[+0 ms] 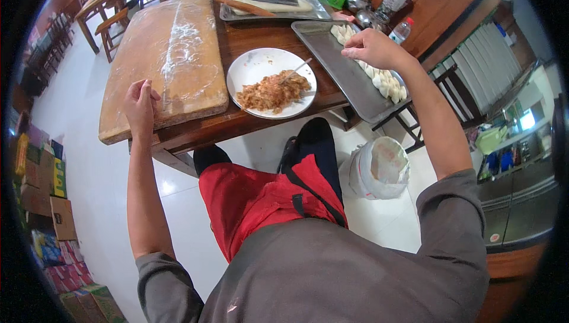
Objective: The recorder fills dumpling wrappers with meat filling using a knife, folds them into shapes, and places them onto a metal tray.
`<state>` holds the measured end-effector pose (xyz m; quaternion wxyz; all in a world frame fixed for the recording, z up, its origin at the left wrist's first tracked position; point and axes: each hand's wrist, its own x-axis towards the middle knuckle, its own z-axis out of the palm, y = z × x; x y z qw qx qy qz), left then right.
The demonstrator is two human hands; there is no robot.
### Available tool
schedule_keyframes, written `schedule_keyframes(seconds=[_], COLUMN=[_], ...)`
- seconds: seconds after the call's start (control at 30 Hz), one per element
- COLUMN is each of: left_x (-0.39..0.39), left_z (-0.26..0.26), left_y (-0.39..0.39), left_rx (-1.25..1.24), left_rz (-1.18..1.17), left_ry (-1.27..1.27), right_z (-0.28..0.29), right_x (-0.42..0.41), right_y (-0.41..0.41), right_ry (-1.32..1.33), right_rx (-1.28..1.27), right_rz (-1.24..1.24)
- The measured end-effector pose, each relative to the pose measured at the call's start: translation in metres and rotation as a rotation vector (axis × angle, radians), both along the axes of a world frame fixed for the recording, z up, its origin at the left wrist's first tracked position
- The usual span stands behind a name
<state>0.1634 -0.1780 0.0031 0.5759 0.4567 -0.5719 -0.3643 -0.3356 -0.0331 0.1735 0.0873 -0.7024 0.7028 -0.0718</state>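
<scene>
My right hand (371,49) is bent with its fingertips together, over the metal tray (329,62) and the row of pleated dumplings (386,83) along its far right side. Whether something is between those fingers is hidden. My left hand (142,100) is half curled above the near edge of the floured wooden board (133,62); I cannot tell if it holds anything. Between board and tray stands a white plate (238,76) of minced filling (273,94), with a thin utensil (297,70) stuck in it.
Behind the plate, a second tray (271,17) holds a dough strip (289,7), a wooden rolling pin (244,7) and a dark flat blade. Metal pots (358,0) and a plastic bottle (401,30) stand at the back right. A lined bin (378,169) is on the floor.
</scene>
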Motion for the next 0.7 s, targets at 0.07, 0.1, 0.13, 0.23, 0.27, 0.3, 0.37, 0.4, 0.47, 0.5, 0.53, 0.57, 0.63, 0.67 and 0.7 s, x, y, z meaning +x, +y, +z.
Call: schedule_keyframes(seconds=[0.07,0.1,0.13,0.23,0.27,0.3,0.37,0.4,0.47,0.5,0.53,0.57,0.63,0.67,0.7], left_x=[0.000,0.001,0.002,0.024,0.040,0.062,0.085,0.093,0.126,0.139,0.125,0.108,0.113,0.110,0.108], left_z=[0.001,-0.005,-0.004,0.005,0.006,0.010,0.009,0.015,0.007,-0.005,-0.008,-0.006,-0.006,-0.005,0.000], left_y=[-0.004,-0.009,-0.014,-0.033,-0.046,-0.057,-0.075,-0.085,-0.105,-0.117,-0.117,-0.109,-0.103,-0.101,-0.100], left_rx=[0.000,0.033,0.062,0.083,-0.022,-0.128,-0.167,-0.211,-0.263,-0.282,-0.232,-0.179,-0.095,-0.096,-0.092], left_rz=[-0.014,-0.026,-0.043,0.002,-0.005,-0.012,0.027,-0.005,-0.022,-0.021,-0.080,-0.134,-0.145,-0.153,-0.154], left_ry=[-0.026,-0.056,-0.085,-0.396,-0.539,-0.677,-0.835,-0.991,-1.282,-1.411,-1.282,-1.155,-1.173,-1.168,-1.176], right_z=[0.000,-0.003,-0.001,0.013,0.019,0.025,0.046,0.053,0.053,0.043,0.032,0.006,-0.024,-0.025,-0.040], right_x=[-0.022,-0.031,-0.038,-0.052,-0.058,-0.061,-0.034,-0.042,-0.019,-0.013,-0.010,-0.006,0.025,0.047,0.059], right_y=[0.012,0.012,0.013,0.012,0.007,0.001,-0.011,-0.028,-0.074,-0.106,-0.138,-0.174,-0.233,-0.247,-0.270], right_ry=[0.017,0.000,-0.004,0.036,0.090,0.108,0.135,0.093,0.161,0.163,0.175,0.205,0.241,0.256,0.233], right_rx=[0.016,0.014,-0.021,-0.089,-0.095,-0.166,-0.094,-0.157,-0.135,-0.137,-0.131,-0.226,-0.300,-0.277,-0.292], right_rz=[-0.015,-0.020,-0.005,0.069,0.095,0.180,0.064,0.206,0.306,0.384,0.442,0.470,0.554,0.583,0.659])
